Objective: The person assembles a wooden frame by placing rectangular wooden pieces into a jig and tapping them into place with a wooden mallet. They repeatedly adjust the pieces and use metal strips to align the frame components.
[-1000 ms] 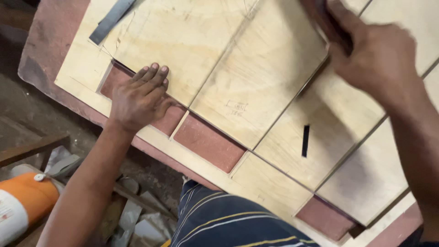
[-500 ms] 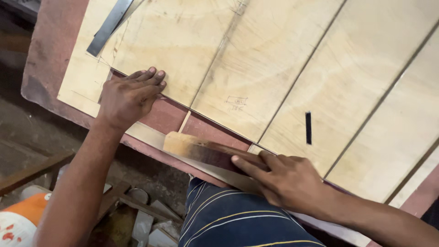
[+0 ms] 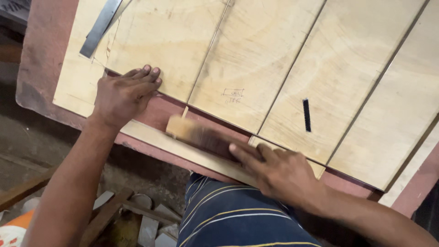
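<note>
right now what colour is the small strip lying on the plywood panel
Black, a small strip on a pale plywood panel; seen in the head view.
</note>
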